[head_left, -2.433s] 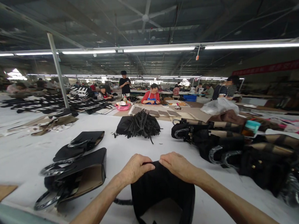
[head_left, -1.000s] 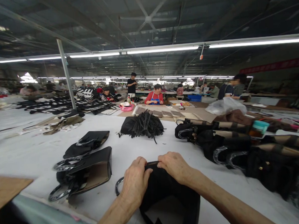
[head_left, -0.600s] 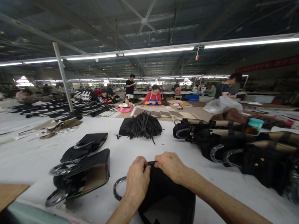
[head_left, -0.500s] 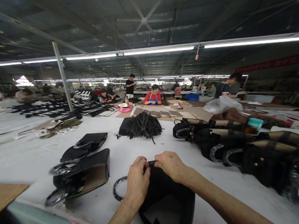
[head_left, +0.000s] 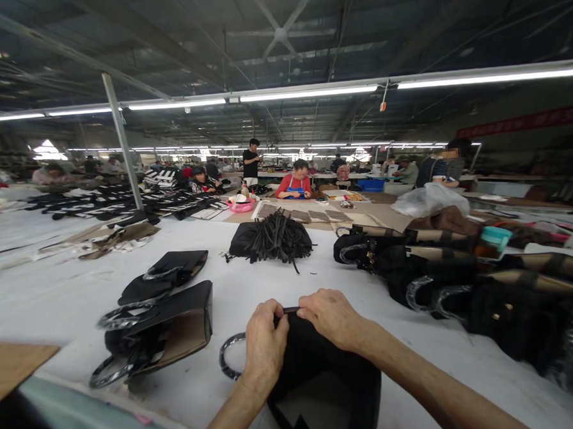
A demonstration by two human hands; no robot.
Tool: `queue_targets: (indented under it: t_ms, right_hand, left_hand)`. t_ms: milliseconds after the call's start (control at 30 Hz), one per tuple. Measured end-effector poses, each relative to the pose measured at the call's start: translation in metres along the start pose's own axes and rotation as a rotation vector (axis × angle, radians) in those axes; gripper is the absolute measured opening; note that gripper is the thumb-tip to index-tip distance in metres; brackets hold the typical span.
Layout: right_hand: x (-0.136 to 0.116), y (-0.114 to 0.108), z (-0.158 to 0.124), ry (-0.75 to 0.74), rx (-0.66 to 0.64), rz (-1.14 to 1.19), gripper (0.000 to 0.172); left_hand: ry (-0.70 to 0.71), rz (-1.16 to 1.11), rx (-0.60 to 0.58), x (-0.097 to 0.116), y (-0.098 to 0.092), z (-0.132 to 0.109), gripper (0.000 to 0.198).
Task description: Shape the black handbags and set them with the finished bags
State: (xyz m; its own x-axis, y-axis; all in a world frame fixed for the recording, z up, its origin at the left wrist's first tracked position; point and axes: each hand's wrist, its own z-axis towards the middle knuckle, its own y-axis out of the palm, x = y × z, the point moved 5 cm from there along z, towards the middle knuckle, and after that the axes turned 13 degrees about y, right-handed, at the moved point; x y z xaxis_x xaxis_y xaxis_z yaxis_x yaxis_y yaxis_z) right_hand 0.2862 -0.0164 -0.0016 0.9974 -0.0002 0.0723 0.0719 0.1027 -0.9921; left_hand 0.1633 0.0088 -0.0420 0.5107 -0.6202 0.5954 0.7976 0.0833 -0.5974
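Observation:
A black handbag lies before me on the white-covered table, its opening toward me. My left hand pinches its top edge on the left side. Close by, my right hand grips the same edge between thumb and fingers. A short stretch of the rim shows between the two hands. One plastic-wrapped ring handle sticks out beside my left wrist. Inside the bag the details are dark, with a loose black strap end near the bottom.
Two black bags lie to the left. Ahead sits a heap of black strips. A row of black bags lines the right, near a turquoise-lidded container. A co-worker in red sits across the table.
Both hands keep hold of the bag's edge with barely any movement. The view has shifted slightly.

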Motion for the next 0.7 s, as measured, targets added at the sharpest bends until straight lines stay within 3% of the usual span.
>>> queue_targets:
  t_ms: [433, 600, 700]
  right_hand:
    - [-0.002, 0.003, 0.004, 0.027, 0.061, -0.020, 0.026]
    - [-0.011, 0.004, 0.008, -0.052, 0.010, -0.014, 0.024]
    - [-0.013, 0.000, 0.008, -0.054, -0.040, 0.059, 0.023]
  left_hand:
    - [0.045, 0.015, 0.034, -0.003, 0.002, -0.003, 0.010]
    - [0.038, 0.000, 0.030, -0.001, 0.001, -0.003, 0.009]
    - [0.029, -0.141, -0.012, -0.002, -0.005, -0.004, 0.010]
